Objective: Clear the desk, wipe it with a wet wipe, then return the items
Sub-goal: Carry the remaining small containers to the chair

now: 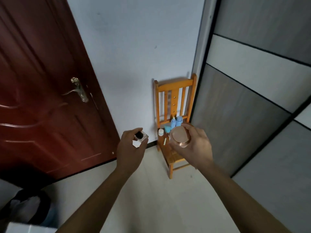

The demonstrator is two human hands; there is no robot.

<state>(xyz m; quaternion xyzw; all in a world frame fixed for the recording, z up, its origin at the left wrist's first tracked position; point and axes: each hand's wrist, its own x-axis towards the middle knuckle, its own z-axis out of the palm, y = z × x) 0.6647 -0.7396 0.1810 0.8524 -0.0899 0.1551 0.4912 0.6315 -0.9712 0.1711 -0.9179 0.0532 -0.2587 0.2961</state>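
My left hand (129,148) grips a small square clear glass bottle with a black cap (141,137). My right hand (193,145) holds a round jar with a rose-gold lid (179,136), lid facing up. Both hands are stretched out toward a small orange wooden chair (175,86) against the white wall. On its seat stand two blue bottles (176,121), a teal container (167,128), a small white-capped jar (161,132) and a thin white stick (165,141). The desk is not in view.
A dark red door with a brass handle (78,90) fills the left. A grey and white panelled wardrobe (252,106) stands right of the chair. A dark bag (30,206) lies on the pale floor at lower left, by a white corner (25,228).
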